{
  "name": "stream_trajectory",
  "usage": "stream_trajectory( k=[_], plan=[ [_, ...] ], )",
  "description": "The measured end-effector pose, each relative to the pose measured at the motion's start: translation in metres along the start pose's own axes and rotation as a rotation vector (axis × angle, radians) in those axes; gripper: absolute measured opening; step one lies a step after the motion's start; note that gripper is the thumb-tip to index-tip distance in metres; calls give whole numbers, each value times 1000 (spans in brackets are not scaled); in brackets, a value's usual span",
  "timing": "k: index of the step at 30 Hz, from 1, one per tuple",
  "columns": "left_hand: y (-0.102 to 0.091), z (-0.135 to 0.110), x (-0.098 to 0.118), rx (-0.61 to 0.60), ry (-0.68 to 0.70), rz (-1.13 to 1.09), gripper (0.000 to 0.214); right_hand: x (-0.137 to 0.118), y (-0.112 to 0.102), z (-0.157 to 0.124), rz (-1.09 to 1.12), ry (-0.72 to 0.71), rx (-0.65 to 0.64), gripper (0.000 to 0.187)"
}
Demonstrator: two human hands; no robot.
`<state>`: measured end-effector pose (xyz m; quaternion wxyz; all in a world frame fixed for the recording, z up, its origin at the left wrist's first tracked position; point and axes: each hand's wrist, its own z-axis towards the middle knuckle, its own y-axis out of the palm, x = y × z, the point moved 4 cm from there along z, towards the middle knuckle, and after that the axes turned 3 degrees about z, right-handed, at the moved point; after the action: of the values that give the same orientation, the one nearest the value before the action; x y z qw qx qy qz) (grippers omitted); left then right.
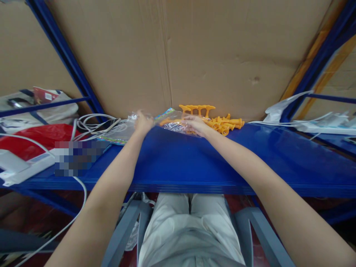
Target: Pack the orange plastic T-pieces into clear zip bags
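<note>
A clear, crinkled plastic bag with a bright multicoloured printed strip [178, 127] lies on the blue metal tabletop [189, 159], just left of the heap of yellow-orange plastic pieces with flared ends [224, 126], which serves as landmark. The right hand [196, 125] is at the heap's left edge, its fingers bent and grasping the bag's film. The left hand [144, 123] is farther left of the heap, over a spread of flat, clear plastic packaging with a coloured printed edge [115, 140]; its fingers are curled and blurred, and I cannot tell whether they grip any film.

A yellow-orange plastic piece with a row of uprights [197, 109] stands at the heap's back left. Directly behind the heap rises a brown cardboard panel [222, 55]. Well left of it are looped white cables [97, 124], then a shiny red plastic bag [52, 132] and a long white power strip [29, 167]. Well to its right sit a thin white plastic bag [280, 106] and a second white power strip [319, 125].
</note>
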<state>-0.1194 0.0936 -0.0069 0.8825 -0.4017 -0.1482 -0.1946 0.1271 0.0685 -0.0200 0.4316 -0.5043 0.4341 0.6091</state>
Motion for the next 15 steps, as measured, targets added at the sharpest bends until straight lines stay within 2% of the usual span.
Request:
stream_trajectory(
  k=[3,5,6,10,15],
  plan=[
    [9,-10,-16,-353,-381,-226,44,4,-1,-3,-14,31,-15,13],
    [13,-20,-10,-524,-561,-422,33,7,0,-4,-17,36,-45,13],
    [14,-24,-4,-569,-613,-490,30,9,1,-5,-13,36,-68,13],
    [15,-36,15,-615,-746,-613,35,16,3,-6,-14,46,-156,10],
    [17,-44,24,-646,-803,-731,41,17,-3,-5,-8,-5,-77,14]
  ],
)
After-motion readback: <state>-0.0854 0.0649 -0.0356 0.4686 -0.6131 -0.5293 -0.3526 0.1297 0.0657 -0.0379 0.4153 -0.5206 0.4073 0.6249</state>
